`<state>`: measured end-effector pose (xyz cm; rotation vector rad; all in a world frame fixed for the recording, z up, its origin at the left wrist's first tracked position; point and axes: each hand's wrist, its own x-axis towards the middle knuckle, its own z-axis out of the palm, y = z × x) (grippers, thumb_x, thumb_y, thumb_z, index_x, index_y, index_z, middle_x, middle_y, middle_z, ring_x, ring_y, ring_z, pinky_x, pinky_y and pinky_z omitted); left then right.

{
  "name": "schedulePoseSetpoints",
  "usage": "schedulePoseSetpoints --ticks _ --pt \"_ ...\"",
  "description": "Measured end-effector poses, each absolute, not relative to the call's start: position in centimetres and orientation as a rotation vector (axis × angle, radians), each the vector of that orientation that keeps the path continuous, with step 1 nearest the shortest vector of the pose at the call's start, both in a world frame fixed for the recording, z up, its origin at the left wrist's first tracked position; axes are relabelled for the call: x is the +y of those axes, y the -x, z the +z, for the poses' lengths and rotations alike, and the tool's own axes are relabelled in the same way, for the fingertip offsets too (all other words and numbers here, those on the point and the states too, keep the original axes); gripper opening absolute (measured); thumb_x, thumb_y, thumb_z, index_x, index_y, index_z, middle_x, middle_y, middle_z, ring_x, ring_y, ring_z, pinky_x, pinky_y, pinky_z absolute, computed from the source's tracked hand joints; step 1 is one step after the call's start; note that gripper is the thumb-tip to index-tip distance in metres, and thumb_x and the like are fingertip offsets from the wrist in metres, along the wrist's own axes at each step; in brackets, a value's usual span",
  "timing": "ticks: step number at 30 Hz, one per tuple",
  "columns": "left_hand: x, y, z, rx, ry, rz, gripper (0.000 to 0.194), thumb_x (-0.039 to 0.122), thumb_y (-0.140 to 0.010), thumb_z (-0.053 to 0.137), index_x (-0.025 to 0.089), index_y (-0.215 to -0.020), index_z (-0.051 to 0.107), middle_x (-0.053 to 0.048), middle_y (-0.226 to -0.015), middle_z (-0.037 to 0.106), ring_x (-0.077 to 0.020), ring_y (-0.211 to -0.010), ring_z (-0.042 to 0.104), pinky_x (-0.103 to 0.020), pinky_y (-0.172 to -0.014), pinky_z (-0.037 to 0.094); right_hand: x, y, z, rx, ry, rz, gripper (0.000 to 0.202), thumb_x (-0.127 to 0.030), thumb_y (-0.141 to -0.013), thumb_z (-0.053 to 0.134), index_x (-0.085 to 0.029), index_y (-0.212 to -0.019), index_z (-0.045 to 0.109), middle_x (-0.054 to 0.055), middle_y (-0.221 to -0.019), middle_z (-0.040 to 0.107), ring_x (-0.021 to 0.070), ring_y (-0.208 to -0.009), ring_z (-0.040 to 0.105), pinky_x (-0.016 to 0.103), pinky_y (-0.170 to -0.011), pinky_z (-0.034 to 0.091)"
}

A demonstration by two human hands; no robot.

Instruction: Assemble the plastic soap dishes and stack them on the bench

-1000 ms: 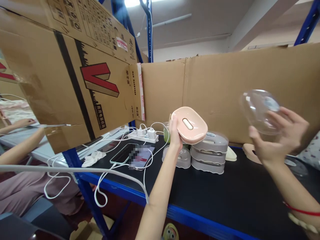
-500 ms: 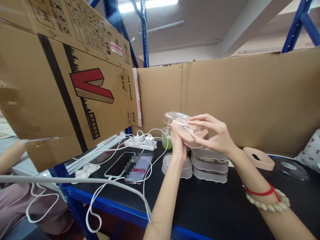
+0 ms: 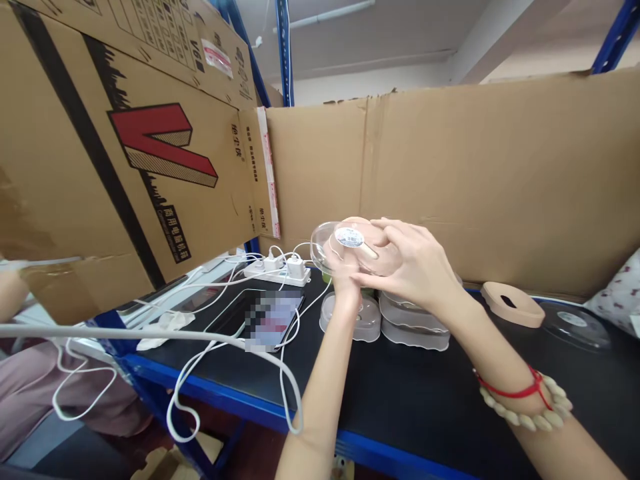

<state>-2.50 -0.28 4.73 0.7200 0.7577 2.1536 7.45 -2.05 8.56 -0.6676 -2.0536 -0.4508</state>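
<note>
The pink box (image 3: 386, 258) is held up above the black tabletop (image 3: 400, 407), apparently gripped by the left hand (image 3: 345, 275), whose fingers are partly hidden. The clear cover (image 3: 350, 237), pinched between thumb and fingers of the right hand (image 3: 423, 263), is held across the box, offset leftward. Cover fitting is seemingly being done; rim alignment is probably called for before any pressing.

Gotta be a workshop, or some warehouse-type workspace. Black bench (image 3: 400, 407) on a blue steel frame (image 3: 225, 395) below the right hand (image 3: 420, 267), plain cardboard (image 3: 475, 180) propped up behind it. Left of the left hand (image 3: 345, 270): big printed carton (image 3: 160, 173), power strip (image 3: 300, 275), and someone's legs (image 3: 90, 387) by another table (image 3: 55, 297).
</note>
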Motion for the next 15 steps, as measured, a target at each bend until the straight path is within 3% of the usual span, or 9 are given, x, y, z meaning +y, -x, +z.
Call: schedulePoseSetpoints --ticks 4,9,15 --pt "-1.0 1.7 5.3 0.647 -0.812 2.076 0.028 0.041 -0.08 0.056 0.023 -0.102 0.051 -0.004 -0.092 0.064 -0.0215 -0.088 0.065 -0.036 -0.078 0.052 -2.5 -7.0 8.8 -2.081 0.661 -0.32 0.046 -0.051 -0.069 0.063 -0.023 -0.106 0.057 0.009 -0.113 0.062 0.0272 -0.102 0.058 0.043 -0.083 0.045" --pt "-1.4 0.9 5.2 0.63 -0.843 2.173 0.029 0.044 -0.09 0.04 0.025 -0.106 0.055 -0.005 -0.117 0.06 -0.0195 -0.117 0.053 -0.034 -0.099 0.041 -2.3 -7.0 8.4 -1.956 0.825 -0.341 0.058 -0.054 -0.072 0.058 -0.03 -0.124 0.052 0.01 -0.123 0.052 0.0317 -0.111 0.049 0.051 -0.085 0.043" --pt "-1.5 0.4 4.8 0.686 -0.678 2.127 0.037 0.046 -0.091 0.038 0.024 -0.12 0.042 -0.011 -0.132 0.051 -0.021 -0.119 0.052 -0.035 -0.097 0.043 -1.6 -7.1 7.8 -1.815 0.913 -0.267 0.057 -0.058 -0.065 0.063 -0.029 -0.113 0.063 0.01 -0.106 0.053 0.0314 -0.104 0.049 0.054 -0.087 0.043"
